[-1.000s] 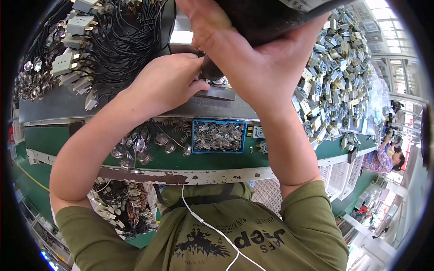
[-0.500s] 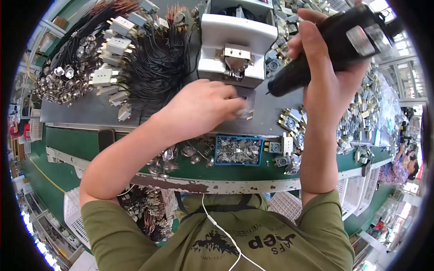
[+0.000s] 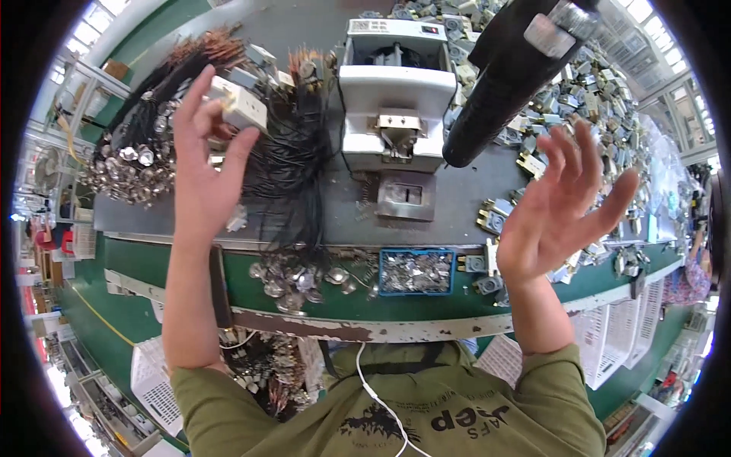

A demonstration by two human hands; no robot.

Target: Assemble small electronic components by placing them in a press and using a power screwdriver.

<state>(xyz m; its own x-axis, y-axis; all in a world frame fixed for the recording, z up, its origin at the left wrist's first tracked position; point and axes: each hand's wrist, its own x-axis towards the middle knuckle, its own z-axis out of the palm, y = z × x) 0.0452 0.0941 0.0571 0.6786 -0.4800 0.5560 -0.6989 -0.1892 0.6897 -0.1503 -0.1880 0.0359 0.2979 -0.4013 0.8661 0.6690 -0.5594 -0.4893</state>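
Note:
My left hand (image 3: 204, 156) is raised at the left, its thumb and fingers closed around a cream-white rectangular terminal block (image 3: 245, 109) with small holes on its face. Beneath and beside it lie bundles of black wires (image 3: 293, 145) with similar blocks attached. On the right, my right hand (image 3: 554, 202) is held up with fingers spread and nothing in them, close to a heap of grey and white blocks (image 3: 609, 164). A black electric screwdriver (image 3: 502, 84) hangs free above the bench, its tip end pointing down and left. In the middle sits a metal fixture plate (image 3: 406, 196) with a slot.
Behind the fixture stands a white screw-feeding machine (image 3: 397, 99). Along the front edge are a blue tray (image 3: 416, 272) of small metal parts and several shiny metal cups (image 3: 293, 278). More cups (image 3: 133, 164) pile up at the far left. White crates (image 3: 617, 327) stand below the bench.
My right hand has let go of the screwdriver, which now hangs by itself, and has opened lower down. My left hand has moved from the fixture to the left and holds a block.

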